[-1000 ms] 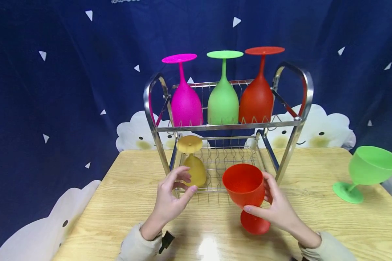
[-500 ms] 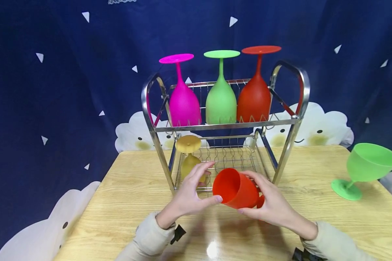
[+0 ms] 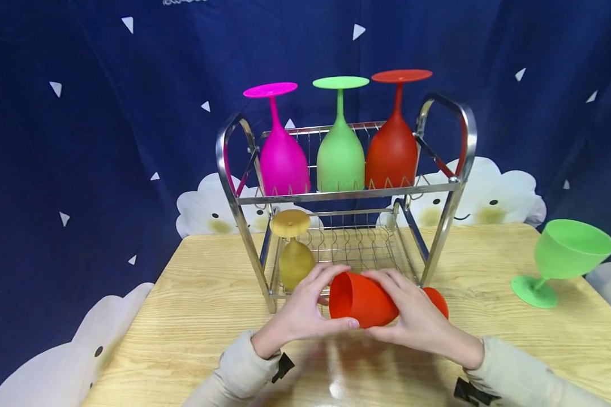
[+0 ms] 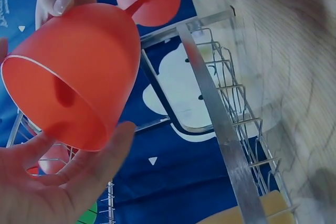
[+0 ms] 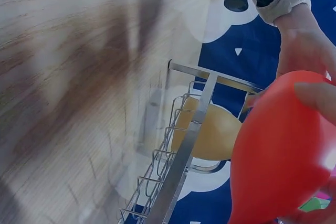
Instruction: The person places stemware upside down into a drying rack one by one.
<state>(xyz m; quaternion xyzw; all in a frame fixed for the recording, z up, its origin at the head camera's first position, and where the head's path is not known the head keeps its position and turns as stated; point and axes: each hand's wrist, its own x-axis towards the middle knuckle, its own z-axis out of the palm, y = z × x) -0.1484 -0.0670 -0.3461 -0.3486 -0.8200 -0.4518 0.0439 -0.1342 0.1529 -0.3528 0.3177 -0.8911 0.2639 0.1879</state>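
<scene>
A red plastic wine goblet [image 3: 370,301] lies tilted on its side between my hands, held over the table in front of the rack. Its mouth faces left and its round foot shows past my right hand. My right hand [image 3: 418,316] grips the bowl near the stem end, fingers over the top and thumb below. My left hand [image 3: 305,311] is curved around the rim, with thumb and fingers on opposite sides. In the left wrist view the goblet's bowl [image 4: 86,61] shows its open mouth, with left fingertips at the rim. Most of the stem is hidden by my right hand in the head view.
A two-tier metal rack [image 3: 346,195] stands behind my hands. Upside-down pink [image 3: 284,161], green [image 3: 341,158] and red [image 3: 392,152] goblets fill its upper tier. A yellow goblet [image 3: 295,263] is upside down at the lower left. An upright green goblet [image 3: 565,254] stands far right.
The red goblet has turned from near upright to lying sideways, mouth to the left, in my right hand. My left hand has moved right from beside the yellow goblet onto the red goblet's rim.
</scene>
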